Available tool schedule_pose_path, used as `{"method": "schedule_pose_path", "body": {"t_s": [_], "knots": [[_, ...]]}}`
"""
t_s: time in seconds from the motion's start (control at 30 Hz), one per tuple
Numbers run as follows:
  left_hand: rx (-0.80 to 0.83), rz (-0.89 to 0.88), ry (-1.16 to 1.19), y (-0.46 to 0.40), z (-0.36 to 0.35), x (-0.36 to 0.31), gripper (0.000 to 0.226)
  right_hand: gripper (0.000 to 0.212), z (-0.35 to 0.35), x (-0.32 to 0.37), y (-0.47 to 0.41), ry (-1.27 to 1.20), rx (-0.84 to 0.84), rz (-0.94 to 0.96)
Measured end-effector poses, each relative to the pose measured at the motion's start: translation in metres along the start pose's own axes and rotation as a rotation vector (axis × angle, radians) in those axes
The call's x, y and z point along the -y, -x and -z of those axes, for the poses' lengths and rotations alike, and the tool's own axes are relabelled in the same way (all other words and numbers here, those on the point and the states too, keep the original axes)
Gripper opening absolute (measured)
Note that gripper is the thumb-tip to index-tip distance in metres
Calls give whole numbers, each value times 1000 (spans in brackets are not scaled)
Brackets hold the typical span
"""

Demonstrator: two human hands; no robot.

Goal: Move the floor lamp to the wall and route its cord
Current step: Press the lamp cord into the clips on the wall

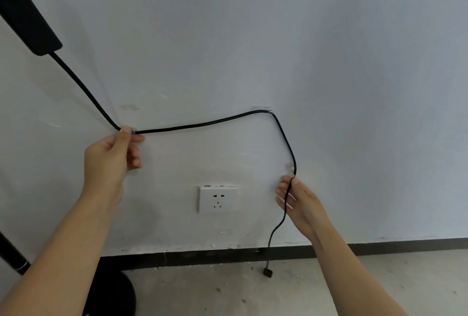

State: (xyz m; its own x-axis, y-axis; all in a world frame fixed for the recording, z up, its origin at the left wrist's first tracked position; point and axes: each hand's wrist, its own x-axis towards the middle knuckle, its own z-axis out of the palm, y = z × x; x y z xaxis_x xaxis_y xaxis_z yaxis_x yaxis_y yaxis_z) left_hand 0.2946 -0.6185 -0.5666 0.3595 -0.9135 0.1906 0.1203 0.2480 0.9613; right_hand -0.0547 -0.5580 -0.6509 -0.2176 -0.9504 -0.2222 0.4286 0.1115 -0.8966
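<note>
The black cord (197, 125) runs from a black block (27, 19) at the upper left down to my left hand (111, 158), which pinches it at a clear clip (133, 130) on the wall. From there it crosses right to a second clear clip (263, 110), then drops to my right hand (295, 198), whose fingers close on it just under a third clip (291, 166). Below that hand the cord hangs loose, and its plug (267, 272) lies on the floor. The lamp's round black base (114, 293) and pole (11, 252) stand at the lower left.
A white wall socket (218, 199) sits between my hands, low on the pale wall. A dark skirting strip (379, 246) runs along the wall's foot above the grey concrete floor (253, 295).
</note>
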Motion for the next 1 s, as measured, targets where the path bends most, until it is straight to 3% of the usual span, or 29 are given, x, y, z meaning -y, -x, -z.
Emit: {"method": "schedule_pose_path", "body": {"t_s": [0.07,0.3,0.47,0.7,1.0], "knots": [[1,-3,-1,0,1,0,32,30,-3,-3,1,-4,-4,-3],[16,15,12,-1,2,1,32,41,-32,-17,7,344,-39,61],[57,76,29,2,6,-5,34,28,-61,-50,6,585,95,-138],[120,206,10,-4,8,-18,36,21,-72,-71,-6,439,98,-260],[113,133,-82,-5,13,-24,38,11,-61,-97,-19,516,6,-266]]}}
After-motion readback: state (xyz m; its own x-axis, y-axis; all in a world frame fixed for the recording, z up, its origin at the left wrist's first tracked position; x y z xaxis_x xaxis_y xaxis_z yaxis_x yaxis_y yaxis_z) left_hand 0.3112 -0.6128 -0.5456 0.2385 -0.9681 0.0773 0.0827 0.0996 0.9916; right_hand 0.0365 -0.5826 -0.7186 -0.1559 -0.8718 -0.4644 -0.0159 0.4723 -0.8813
